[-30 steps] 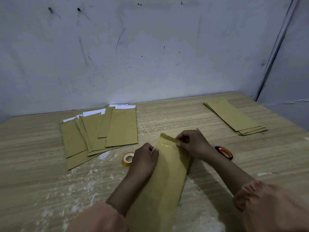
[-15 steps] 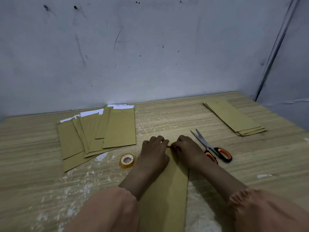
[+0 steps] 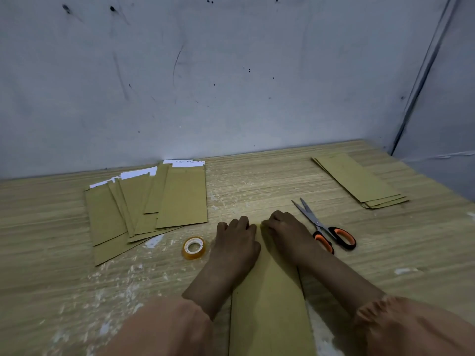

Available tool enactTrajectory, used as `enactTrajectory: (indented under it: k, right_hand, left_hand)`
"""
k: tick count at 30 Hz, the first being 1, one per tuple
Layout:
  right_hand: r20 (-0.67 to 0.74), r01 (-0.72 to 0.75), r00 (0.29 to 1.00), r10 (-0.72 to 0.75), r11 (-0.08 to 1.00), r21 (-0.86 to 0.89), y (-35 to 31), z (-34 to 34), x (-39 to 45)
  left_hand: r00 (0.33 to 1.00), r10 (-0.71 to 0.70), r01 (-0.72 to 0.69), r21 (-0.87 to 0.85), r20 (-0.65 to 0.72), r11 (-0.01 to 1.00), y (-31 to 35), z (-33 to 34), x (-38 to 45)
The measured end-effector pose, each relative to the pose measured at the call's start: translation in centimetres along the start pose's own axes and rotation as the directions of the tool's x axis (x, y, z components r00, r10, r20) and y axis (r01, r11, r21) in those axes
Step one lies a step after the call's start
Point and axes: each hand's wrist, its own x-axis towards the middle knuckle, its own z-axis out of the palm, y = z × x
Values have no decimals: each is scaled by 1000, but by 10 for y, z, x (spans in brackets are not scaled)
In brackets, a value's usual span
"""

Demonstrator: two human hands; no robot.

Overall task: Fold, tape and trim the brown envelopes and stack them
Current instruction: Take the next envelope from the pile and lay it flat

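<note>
- While both hands, left (image 3: 235,240) and right (image 3: 285,233), press curled fingers on the envelope (image 3: 270,304) at the table's (image 3: 257,181) near edge, folding seems underway;
- a small finished stack (image 3: 359,181) lies far right; many unprocessed envelopes (image 3: 144,209) remain left; tape (image 3: 194,247) and scissors (image 3: 323,227) lie idle.

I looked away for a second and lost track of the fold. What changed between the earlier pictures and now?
The flap at the far end of the brown envelope, standing up a second ago, is now down under both hands. The left hand and right hand moved together to its far edge and press there. The scissors, earlier hidden behind the right hand, now show. The tape roll and both envelope piles stayed put.
</note>
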Motion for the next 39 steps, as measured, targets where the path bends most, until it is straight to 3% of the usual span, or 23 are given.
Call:
enactTrajectory:
  k: [4, 10, 20, 23, 26, 29, 39]
  right_hand:
    - [-57, -47, 997, 45, 998, -47, -1, 6, -8]
    - [-77, -70, 994, 72, 997, 27, -4, 6, -12]
    - [-79, -111, 990, 114, 993, 39, -13, 7, -11]
    - [-65, -79, 995, 82, 996, 48, -14, 5, -11]
    - [-73, -58, 995, 63, 996, 67, -14, 4, -11]
    - [-141, -60, 987, 73, 993, 98, -16, 4, -13]
    - [-265, -52, 956, 123, 964, 260, -22, -9, -15]
  left_hand:
    - [998, 12, -9, 43, -66, 999, 1, 2, 0]
    - [992, 36, -21, 120, -124, 993, -3, 12, -2]
    - [1000, -20, 20, 22, -24, 1000, -9, 5, -5]
    - [996, -84, 78, -179, -23, 981, -17, -2, -10]
    - [969, -157, 81, -351, -193, 933, -27, -6, -20]
    - [920, -271, 150, -386, -282, 910, -42, -12, -28]
    - [825, -468, 342, -378, -318, 860, -63, -14, -71]
